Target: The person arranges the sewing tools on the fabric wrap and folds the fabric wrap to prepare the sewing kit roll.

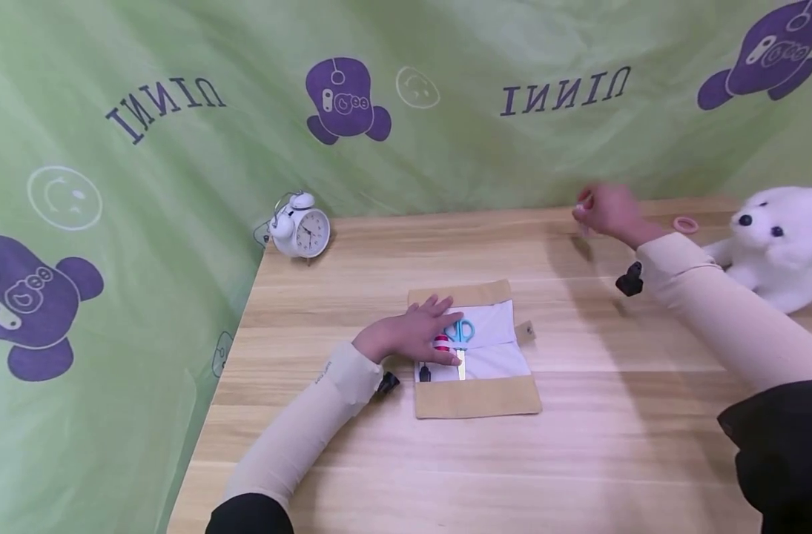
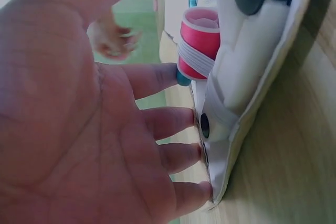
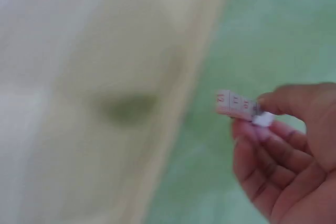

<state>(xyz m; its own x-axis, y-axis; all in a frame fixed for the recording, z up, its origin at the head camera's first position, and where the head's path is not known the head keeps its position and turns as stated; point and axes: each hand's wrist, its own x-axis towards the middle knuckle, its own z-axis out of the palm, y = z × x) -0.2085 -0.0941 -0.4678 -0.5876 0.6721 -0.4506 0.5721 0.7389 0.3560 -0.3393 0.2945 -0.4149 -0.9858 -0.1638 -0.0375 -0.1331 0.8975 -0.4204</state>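
An unfolded tan pouch (image 1: 475,400) with a white lining lies on the table. Scissors (image 1: 469,331) with light blue handles and a red roll (image 2: 197,48) sit under elastic straps inside it. My left hand (image 1: 419,334) rests on the pouch, fingers straight and spread, fingertips on its far edge in the left wrist view. Over the table's back edge, my right hand (image 1: 609,210) pinches a measuring tape (image 3: 234,105) between thumb and fingers. Printed numbers show on the end of the tape; its other part is hidden by the fingers.
A white twin-bell alarm clock (image 1: 305,230) stands at the back left corner. At the right sits a white plush animal (image 1: 793,237), with a pink ring (image 1: 686,225) beside it. A green printed curtain (image 1: 446,163) hangs behind the table.
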